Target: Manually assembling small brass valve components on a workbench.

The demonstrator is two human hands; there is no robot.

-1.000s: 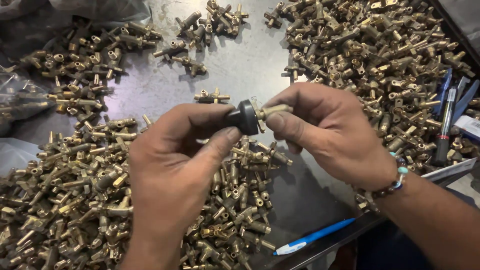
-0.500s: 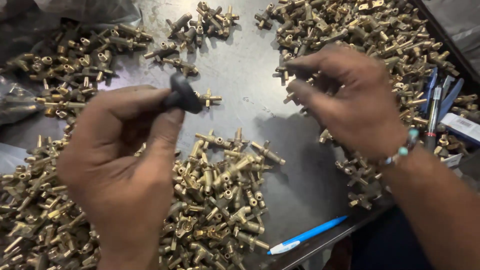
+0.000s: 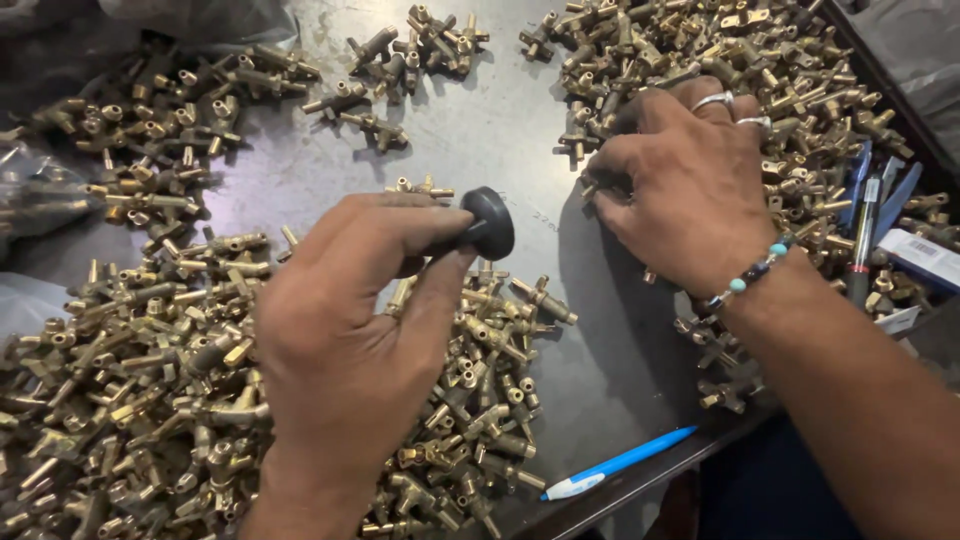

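Two hands apart now | my left hand [image 3: 345, 340] pinches the round black rubber knob [image 3: 487, 225] over the grey metal table [image 3: 500, 140] | my right hand [image 3: 690, 185] moved off (empty before), fingers curled into the far pile of small brass fittings [image 3: 700, 50], grip hidden.

Blue pen [image 3: 617, 465] (table [image 3: 520, 130] edge).

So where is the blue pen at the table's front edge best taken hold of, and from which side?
Grip the blue pen with the white tip across its slim barrel near the middle, coming from above. It lies flat and alone on bare grey metal table, clear of the brass fittings, so both sides of the barrel are probably free for fingertips.
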